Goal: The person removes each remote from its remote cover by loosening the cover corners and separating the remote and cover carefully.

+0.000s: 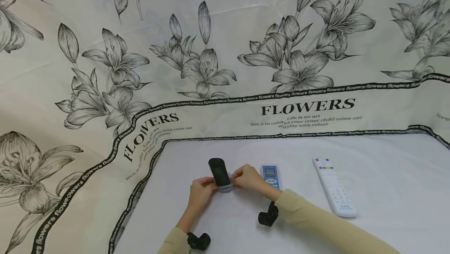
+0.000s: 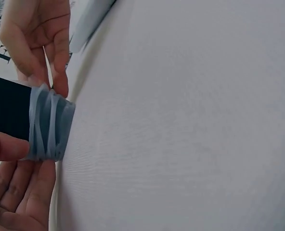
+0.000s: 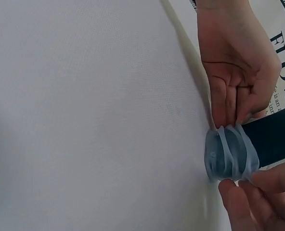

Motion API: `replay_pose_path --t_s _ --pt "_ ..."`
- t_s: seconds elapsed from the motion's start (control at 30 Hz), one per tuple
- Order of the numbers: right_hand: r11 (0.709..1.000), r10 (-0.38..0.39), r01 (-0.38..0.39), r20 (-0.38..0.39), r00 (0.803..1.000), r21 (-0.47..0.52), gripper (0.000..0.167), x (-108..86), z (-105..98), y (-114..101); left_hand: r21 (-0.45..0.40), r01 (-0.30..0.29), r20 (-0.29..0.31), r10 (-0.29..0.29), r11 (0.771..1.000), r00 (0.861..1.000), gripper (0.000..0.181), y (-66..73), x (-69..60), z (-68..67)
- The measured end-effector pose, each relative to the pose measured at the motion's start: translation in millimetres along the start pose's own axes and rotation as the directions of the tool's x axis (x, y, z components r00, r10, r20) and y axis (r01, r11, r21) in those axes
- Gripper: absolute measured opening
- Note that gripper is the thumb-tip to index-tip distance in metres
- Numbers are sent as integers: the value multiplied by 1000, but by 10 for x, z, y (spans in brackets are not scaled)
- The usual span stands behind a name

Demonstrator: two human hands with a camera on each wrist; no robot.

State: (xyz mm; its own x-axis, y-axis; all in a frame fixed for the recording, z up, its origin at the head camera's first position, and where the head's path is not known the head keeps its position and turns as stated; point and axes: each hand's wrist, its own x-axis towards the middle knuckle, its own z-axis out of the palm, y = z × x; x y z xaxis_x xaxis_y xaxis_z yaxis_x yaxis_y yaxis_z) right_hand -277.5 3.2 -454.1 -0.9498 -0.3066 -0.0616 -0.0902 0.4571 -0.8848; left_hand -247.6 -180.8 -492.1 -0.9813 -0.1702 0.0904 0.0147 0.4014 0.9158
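A black remote-like object stands tilted on the white surface, its lower end inside a bunched bluish-grey sleeve. My left hand pinches the sleeve's left side between thumb and fingers. On the right side, my right hand pinches the same sleeve. Seen from the left wrist, the sleeve lies in several folds around the object's end, with fingertips at both edges. The right wrist view shows the folded sleeve between both hands, and the dark body extending out of it.
A blue and white remote lies just behind my right wrist, partly covered by it. Farther right is a long white remote. A flower-printed cloth rises behind the white surface. Black wrist cameras are on both wrists.
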Motion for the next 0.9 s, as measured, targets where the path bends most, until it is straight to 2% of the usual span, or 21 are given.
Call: replay_pose_path --t_s 0.13,0.37,0.57,0.7,0.8,0.9 --pt "1000 -9 10 40 999 -4 16 -24 11 -18 -31 14 25 -14 999 1000 26 -9 -22 -46" --pt "998 -52 51 74 996 22 18 -85 12 2 -167 33 64 -23 985 998 28 -46 -70 -61" --pt "998 -58 56 76 995 32 27 -103 13 -14 -191 19 24 -15 981 1000 26 -51 -84 -49" --pt "999 -50 49 60 997 18 30 -90 15 -29 -194 -17 -4 16 981 1000 22 -32 -76 -63" --pt "999 -28 26 48 998 30 29 -83 13 -36 -202 -38 -19 35 979 999 18 15 -80 -78" --pt "998 -5 3 38 999 60 30 -82 7 -39 -222 -33 -19 29 975 999 16 93 -106 -92"
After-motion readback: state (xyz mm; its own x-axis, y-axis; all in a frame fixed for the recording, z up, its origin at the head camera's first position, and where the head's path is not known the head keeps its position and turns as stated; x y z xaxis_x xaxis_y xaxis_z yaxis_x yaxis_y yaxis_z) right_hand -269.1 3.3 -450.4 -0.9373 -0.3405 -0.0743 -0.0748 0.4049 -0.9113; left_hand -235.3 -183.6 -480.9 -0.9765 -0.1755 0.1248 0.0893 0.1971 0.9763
